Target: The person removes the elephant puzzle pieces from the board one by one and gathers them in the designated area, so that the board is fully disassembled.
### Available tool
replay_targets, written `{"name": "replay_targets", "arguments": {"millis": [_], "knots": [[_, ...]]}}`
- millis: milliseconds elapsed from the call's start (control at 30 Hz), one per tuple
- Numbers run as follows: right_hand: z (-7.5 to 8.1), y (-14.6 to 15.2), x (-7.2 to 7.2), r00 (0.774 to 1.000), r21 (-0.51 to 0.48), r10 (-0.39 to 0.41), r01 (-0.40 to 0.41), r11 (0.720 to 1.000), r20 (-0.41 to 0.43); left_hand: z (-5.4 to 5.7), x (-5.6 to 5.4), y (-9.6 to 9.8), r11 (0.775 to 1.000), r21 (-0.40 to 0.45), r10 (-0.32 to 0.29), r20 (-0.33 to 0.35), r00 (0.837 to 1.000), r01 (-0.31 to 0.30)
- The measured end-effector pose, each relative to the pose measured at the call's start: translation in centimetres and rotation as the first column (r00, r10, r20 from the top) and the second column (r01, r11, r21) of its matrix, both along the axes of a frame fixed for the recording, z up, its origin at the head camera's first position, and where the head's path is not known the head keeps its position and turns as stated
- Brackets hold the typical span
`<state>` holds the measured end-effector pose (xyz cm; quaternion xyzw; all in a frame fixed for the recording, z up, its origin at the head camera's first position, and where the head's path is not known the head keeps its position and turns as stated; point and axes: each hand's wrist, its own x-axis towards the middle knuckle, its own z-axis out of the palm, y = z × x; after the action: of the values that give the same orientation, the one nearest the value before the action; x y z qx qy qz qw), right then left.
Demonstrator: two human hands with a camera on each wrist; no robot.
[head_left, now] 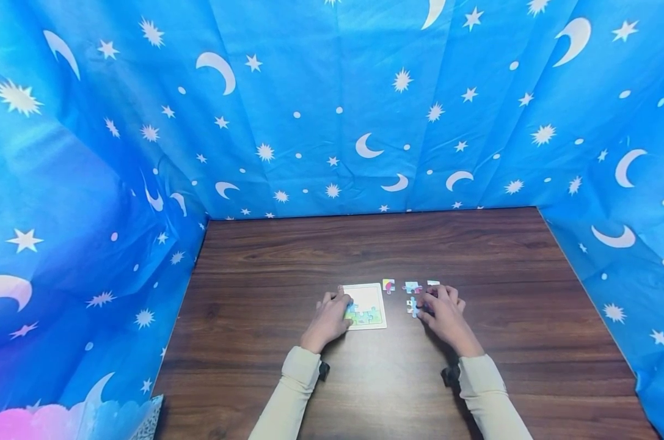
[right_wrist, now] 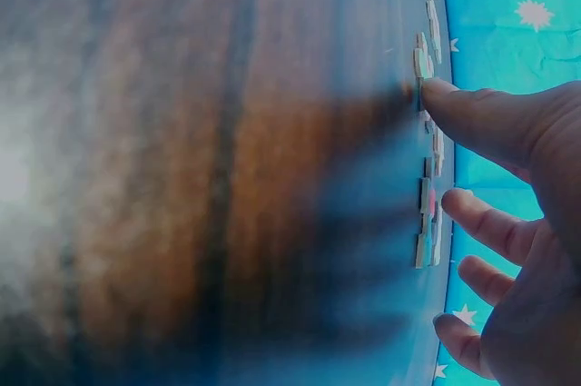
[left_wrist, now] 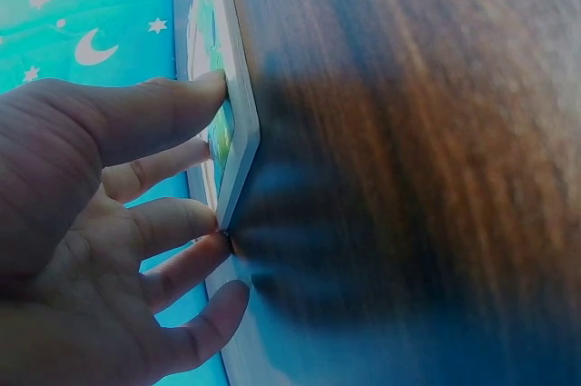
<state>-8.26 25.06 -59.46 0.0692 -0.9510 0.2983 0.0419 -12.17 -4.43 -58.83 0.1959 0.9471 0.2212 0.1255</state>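
Note:
A small jigsaw board (head_left: pixel 383 308) with a pale frame lies on the table, with several joined green and blue pieces (head_left: pixel 364 316) along its near side. My left hand (head_left: pixel 329 318) rests at the board's left side. In the left wrist view the thumb (left_wrist: pixel 204 100) presses on its top and the other fingers are spread at its corner and edge. Over the loose pieces to the right is my right hand (head_left: pixel 446 310), its thumb (right_wrist: pixel 445 95) right at a blue piece (head_left: pixel 412 307). The right fingers are loosely bent and partly cover other pieces.
Behind the right hand lie a loose blue puzzle piece (head_left: pixel 412 287), a yellow and pink one (head_left: pixel 388 285) and a partly hidden one (head_left: pixel 433 283). A dark wooden table (head_left: pixel 288 256) carries everything. Blue curtains (head_left: pixel 310 140) with moons and stars stand around it.

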Motion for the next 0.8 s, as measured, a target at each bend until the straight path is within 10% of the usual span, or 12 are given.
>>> {"name": "replay_targets", "arguments": {"millis": [800], "knots": [[0.3, -6.4, -1.6, 0.987, -0.005, 0.147, -0.148, 0.989, -0.06, 0.4, 0.2, -0.2, 1.0, 0.021, 0.015, 0.016, 1.0, -0.016]]}}
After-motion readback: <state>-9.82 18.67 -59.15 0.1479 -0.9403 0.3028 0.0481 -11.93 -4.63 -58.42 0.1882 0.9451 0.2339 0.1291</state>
